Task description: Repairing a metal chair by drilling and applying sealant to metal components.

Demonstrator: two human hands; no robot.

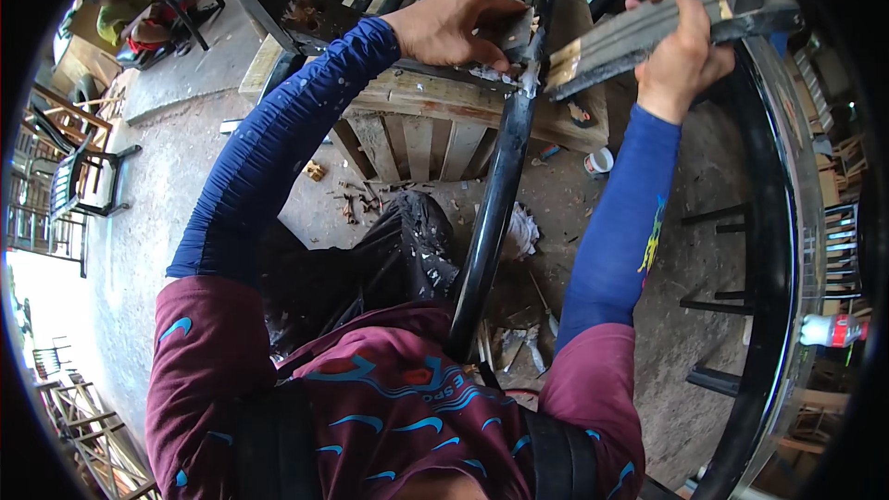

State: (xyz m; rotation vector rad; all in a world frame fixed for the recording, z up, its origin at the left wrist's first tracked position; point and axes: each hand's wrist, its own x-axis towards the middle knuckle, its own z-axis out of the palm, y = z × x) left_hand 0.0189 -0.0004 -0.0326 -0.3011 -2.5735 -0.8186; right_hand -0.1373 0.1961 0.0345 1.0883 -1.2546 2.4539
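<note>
While the left hand (452, 26) grips a black frame (505, 162), the right hand (683, 60) holds a rail (602, 51); it's grooved, black-edged.

The left grip (449, 26) (sleeve (264, 143) speckled) touches a black chair (500, 181); the right grip (683, 48) holds a wooden bar (593, 57).

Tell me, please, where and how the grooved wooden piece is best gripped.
Likely across the right half of the grooved wooden piece, from the near side, as the right hand does: it is long and narrow enough to span, and its left end, beside the white-smeared joint, is free.
</note>
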